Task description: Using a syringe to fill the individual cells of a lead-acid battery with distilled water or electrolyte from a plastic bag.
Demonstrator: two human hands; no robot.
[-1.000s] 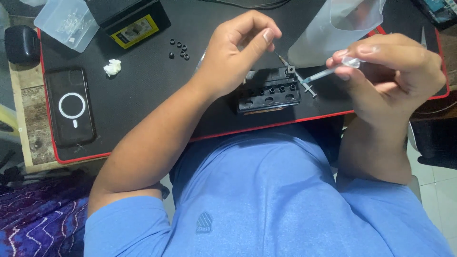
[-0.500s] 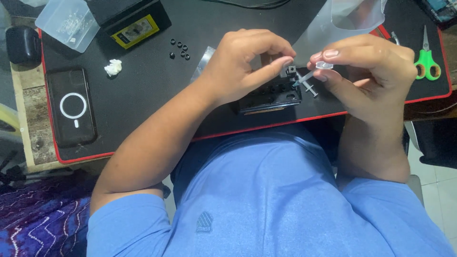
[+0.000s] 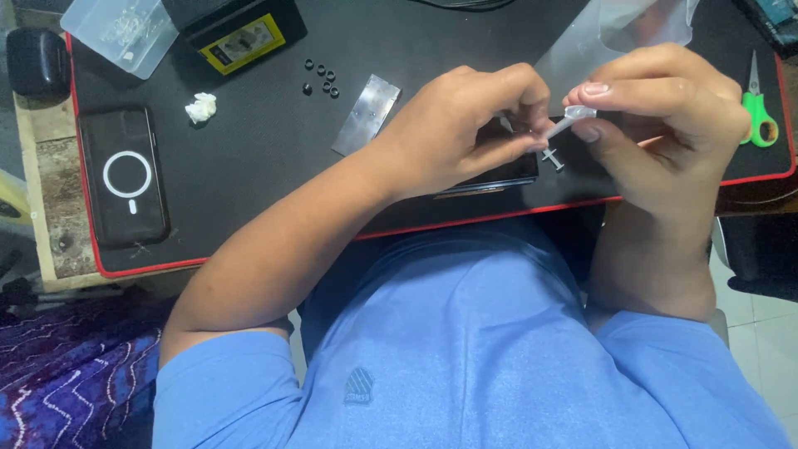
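A: While both hands meet over the mat, right hand [image 3: 665, 125] pinching a small clear syringe [image 3: 569, 125] at its barrel end, fingers [image 3: 594, 90] narrow and closed on it.

B: Long axis?

A: Slanted, upper right down to lower left, plunger cross-piece hanging low near the mat edge. Tip end buried between thumb and forefinger.

B: Left hand [image 3: 461, 133]?

A: Curled over a dark block [image 3: 499, 173] on the surface, fingertips [image 3: 532, 104] bunched close, touching or nearly touching the syringe from the left. Holding something tiny or just steadying, can't tell, too small.

B: So which way from the left fingers?

A: Syringe just to their right, almost no gap. Right hand has it, left only beside it. Block directly beneath both, mostly hidden under the left palm.

B: Rest of the surface?

A: Black mat with red edge [image 3: 249, 254]. Metal plate [image 3: 366, 115] left of the left hand, near but apart. Five small black rings [image 3: 322, 78] above the plate. White crumpled scrap [image 3: 200, 107] further left. Dark phone [image 3: 125, 176] face down at far left. Clear plastic box [image 3: 120, 32] and black box with yellow label [image 3: 241, 35] at top left. Green-handled scissors [image 3: 760, 108] at far right, well apart from the hands. Clear plastic bag [image 3: 615, 33] behind the right hand.
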